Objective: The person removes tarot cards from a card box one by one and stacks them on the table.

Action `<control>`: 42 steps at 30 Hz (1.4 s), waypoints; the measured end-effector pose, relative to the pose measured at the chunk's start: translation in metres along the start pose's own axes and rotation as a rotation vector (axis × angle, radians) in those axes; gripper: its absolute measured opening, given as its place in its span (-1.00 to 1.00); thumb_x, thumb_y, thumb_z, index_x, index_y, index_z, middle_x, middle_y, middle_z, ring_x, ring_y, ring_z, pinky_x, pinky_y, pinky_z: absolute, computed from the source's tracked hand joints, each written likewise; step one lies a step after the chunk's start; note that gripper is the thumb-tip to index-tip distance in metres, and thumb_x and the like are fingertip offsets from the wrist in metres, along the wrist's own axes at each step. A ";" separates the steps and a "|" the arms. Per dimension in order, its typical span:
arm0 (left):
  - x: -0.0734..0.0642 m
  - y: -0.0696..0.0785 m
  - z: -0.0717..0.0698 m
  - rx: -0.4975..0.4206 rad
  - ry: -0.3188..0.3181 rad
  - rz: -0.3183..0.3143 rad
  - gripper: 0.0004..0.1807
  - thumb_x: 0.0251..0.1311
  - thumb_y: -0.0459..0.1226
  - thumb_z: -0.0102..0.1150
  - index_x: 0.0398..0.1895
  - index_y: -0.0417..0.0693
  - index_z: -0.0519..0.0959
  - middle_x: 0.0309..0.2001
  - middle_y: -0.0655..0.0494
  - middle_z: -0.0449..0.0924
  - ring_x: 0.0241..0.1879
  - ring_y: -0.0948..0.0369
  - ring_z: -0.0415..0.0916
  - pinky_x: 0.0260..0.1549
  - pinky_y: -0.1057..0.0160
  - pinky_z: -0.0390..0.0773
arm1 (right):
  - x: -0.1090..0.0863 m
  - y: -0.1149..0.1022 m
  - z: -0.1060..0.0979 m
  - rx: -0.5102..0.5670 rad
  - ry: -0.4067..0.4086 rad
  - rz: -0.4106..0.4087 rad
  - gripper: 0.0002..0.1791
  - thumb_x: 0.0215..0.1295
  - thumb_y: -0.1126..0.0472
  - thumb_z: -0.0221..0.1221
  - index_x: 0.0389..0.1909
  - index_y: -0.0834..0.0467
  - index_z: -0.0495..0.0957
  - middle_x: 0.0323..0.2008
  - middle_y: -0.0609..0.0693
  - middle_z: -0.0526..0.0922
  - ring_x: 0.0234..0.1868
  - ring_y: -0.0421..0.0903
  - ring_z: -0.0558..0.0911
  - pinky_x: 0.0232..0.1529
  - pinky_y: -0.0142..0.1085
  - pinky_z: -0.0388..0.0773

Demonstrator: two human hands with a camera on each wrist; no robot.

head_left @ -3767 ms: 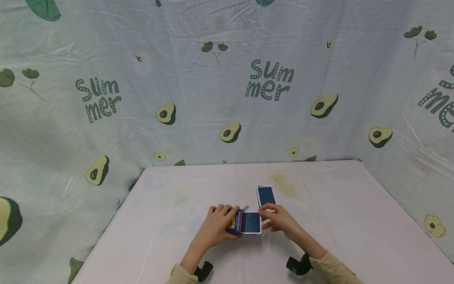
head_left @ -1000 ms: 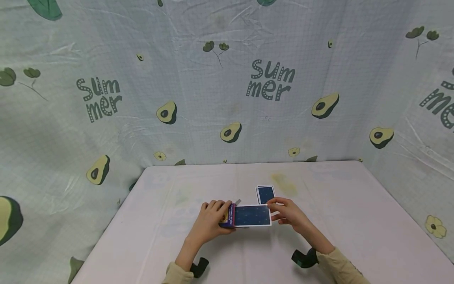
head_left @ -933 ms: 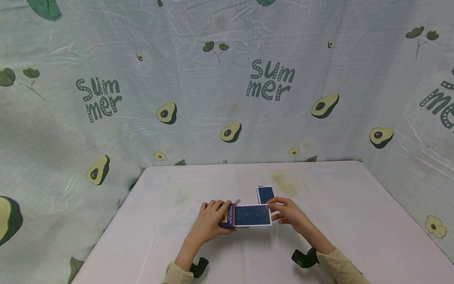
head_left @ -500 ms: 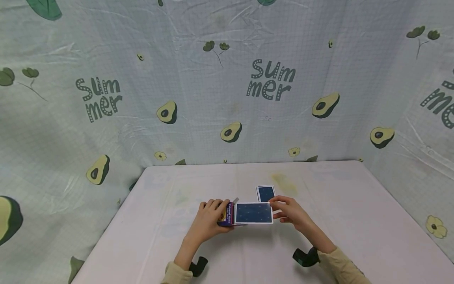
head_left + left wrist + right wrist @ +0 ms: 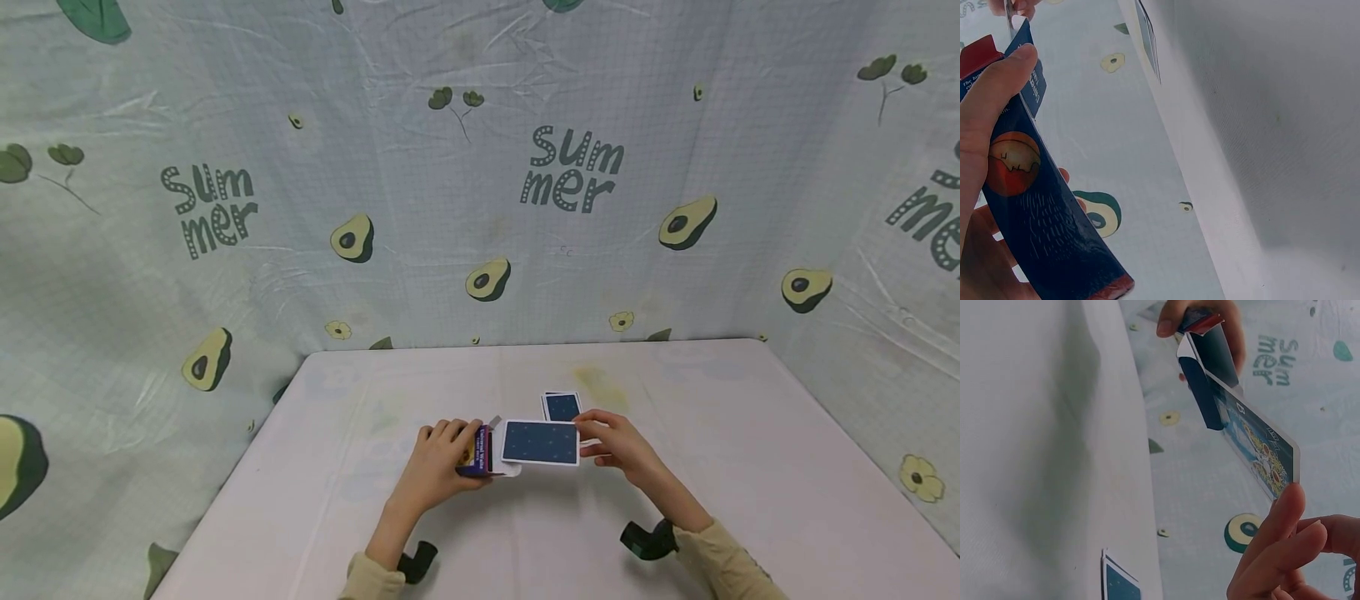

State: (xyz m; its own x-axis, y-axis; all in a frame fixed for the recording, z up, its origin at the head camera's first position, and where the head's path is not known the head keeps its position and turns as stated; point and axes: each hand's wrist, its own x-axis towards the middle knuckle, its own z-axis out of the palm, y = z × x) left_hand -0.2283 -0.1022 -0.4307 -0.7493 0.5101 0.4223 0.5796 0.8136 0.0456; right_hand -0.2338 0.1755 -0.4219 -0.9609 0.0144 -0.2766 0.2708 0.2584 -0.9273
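Gripping the blue and purple card box point(image 5: 482, 451) on its left, the left hand point(image 5: 441, 460) lies with its thumb along the near side and its fingers over the top. The box is held above the bench point(image 5: 570, 525) near its middle, its mouth facing right, with a pale flap point(image 5: 508, 471) sticking out low at that end. In the left wrist view an orange round with a face shows on the dark side of the box.

Pinching the right end of a card point(image 5: 541, 442), the right hand point(image 5: 621, 448) has its thumb and fingers drawn narrow at the far right corner. This card lies roughly level in the air, blue back up and white-bordered; its left end is just beside the mouth of the box, above the flap. Whether they touch cannot be told. Its underside carries a coloured picture in the right wrist view.

On the bench, beyond the held card and partly hidden by it, a small pile of cards point(image 5: 562, 407) lies blue side up. Farther back hangs a pale cloth point(image 5: 405, 175) printed with avocados and the word "summer".
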 end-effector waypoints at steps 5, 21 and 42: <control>0.000 -0.002 -0.001 -0.009 -0.004 -0.014 -0.16 -0.33 0.16 0.35 0.12 0.08 0.34 -0.09 0.10 0.47 -0.11 0.14 0.38 -0.16 0.08 0.33 | 0.002 0.000 -0.002 0.026 0.001 0.013 -0.59 0.27 0.07 -0.04 0.02 0.24 0.40 -0.16 0.17 0.57 -0.45 -0.15 0.59 -0.47 -0.40 0.44; -0.001 -0.009 0.002 -0.007 0.007 -0.029 -0.16 -0.34 0.12 0.38 0.12 0.08 0.35 -0.10 0.10 0.47 -0.12 0.16 0.39 -0.18 0.10 0.33 | 0.006 0.002 -0.010 0.162 -0.032 0.008 -0.50 0.26 0.05 -0.02 0.09 0.30 0.29 -0.24 0.01 0.59 -0.40 -0.20 0.64 -0.43 -0.42 0.46; -0.002 -0.012 0.001 -0.023 0.021 -0.014 -0.16 -0.33 0.11 0.38 0.12 0.04 0.35 -0.12 0.08 0.47 -0.14 0.12 0.40 -0.20 0.08 0.34 | 0.013 0.010 -0.012 0.485 -0.010 -0.006 -0.59 0.31 0.25 -0.10 0.08 0.43 0.17 -0.40 -0.08 0.50 -0.38 -0.29 0.63 -0.32 -0.46 0.55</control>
State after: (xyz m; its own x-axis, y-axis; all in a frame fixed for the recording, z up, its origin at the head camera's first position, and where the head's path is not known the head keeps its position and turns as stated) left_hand -0.2344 -0.1126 -0.4333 -0.7503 0.4926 0.4409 0.5768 0.8136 0.0725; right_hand -0.2446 0.1900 -0.4323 -0.9626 0.0041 -0.2708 0.2632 -0.2219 -0.9389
